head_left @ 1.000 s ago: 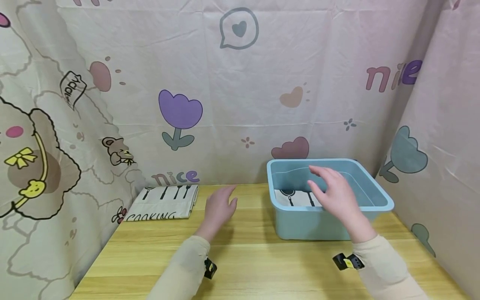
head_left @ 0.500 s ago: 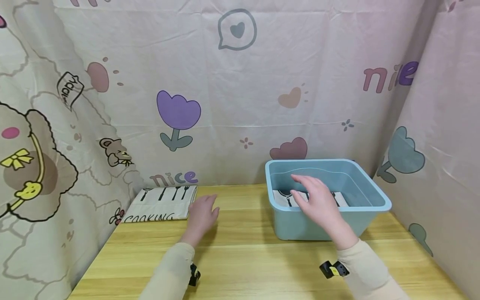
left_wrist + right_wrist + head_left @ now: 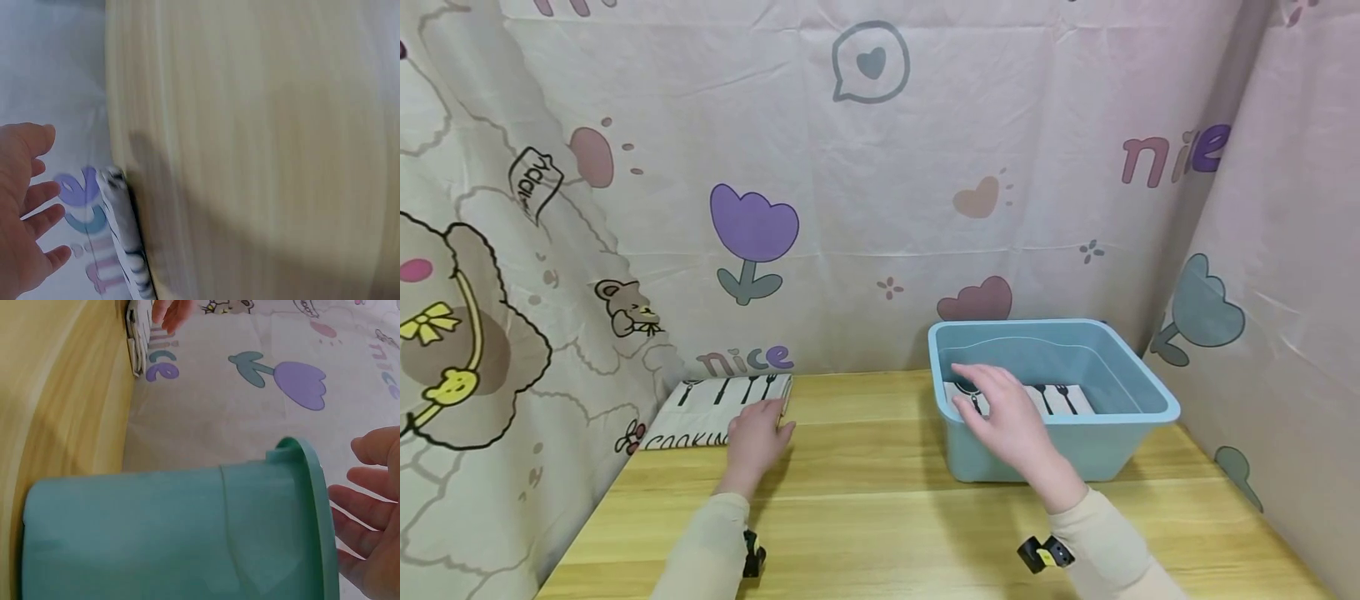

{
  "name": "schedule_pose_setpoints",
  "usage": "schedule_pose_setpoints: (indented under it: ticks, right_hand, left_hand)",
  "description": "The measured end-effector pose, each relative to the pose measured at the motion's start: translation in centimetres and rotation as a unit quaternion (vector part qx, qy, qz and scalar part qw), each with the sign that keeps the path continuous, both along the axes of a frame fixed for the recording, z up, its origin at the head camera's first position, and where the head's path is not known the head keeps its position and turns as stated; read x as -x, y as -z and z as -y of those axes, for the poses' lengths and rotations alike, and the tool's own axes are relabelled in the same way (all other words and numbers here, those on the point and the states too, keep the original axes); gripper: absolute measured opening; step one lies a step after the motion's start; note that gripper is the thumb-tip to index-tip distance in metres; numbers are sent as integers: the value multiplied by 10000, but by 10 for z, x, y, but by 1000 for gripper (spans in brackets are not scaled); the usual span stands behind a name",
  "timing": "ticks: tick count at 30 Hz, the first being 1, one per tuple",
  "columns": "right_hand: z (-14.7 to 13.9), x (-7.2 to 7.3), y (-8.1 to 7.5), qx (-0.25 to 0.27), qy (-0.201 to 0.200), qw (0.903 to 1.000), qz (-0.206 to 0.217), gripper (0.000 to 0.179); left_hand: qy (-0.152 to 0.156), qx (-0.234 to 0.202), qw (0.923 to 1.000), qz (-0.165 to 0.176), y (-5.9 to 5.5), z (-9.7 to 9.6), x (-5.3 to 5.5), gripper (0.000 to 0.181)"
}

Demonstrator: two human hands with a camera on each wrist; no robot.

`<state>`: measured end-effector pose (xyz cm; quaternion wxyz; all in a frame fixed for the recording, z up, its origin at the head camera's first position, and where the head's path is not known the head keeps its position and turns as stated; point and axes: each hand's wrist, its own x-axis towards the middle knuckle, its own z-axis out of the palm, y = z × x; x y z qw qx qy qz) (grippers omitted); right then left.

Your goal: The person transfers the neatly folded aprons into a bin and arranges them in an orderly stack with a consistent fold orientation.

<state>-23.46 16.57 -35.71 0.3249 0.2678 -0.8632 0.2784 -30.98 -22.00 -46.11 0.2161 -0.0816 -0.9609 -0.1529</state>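
On the left of the table lies a folded white cloth (image 3: 700, 412) printed with black utensils and the word COOKING. My left hand (image 3: 756, 440) hovers by its front right corner, fingers relaxed and holding nothing; in the left wrist view the cloth's folded edge (image 3: 128, 231) shows beyond the fingers. A light blue plastic bin (image 3: 1037, 450) stands on the right. My right hand (image 3: 1003, 417) is above the bin's front rim, its thumb and fingers spread apart with nothing between them. Inside the bin lies another white cloth (image 3: 1063, 400) with utensil prints, partly hidden by the right hand.
The wooden table (image 3: 865, 517) reaches back to a patterned curtain (image 3: 865, 192), which also hangs along the left and right sides. A small black device (image 3: 1047, 553) is strapped at the right wrist, and another black device (image 3: 754, 554) at the left.
My left hand has moved left from the table's middle to the folded cloth. My right hand has shifted left and a little down over the bin, uncovering more of the cloth inside.
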Motion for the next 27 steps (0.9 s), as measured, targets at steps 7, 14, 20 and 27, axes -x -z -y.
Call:
schedule_pose_setpoints:
  ticks: [7,14,20,27]
  right_hand:
    - [12,1,6,-57,-207,9997,-144,39]
    - [27,2,9,-186,-224,9993,-229,41]
    - [40,3,11,-263,-276,9991,-185,42]
    - [56,2,13,-247,-468,9981,-311,42]
  left_hand:
    - [-82,162,9996,213,7,24,-1,51]
    - [-171,77,9986,502,16,39,-1,53]
    - [-188,68,9979,622,23,48,-3,49]
    - [-182,179,9959,873,24,51,-4,38]
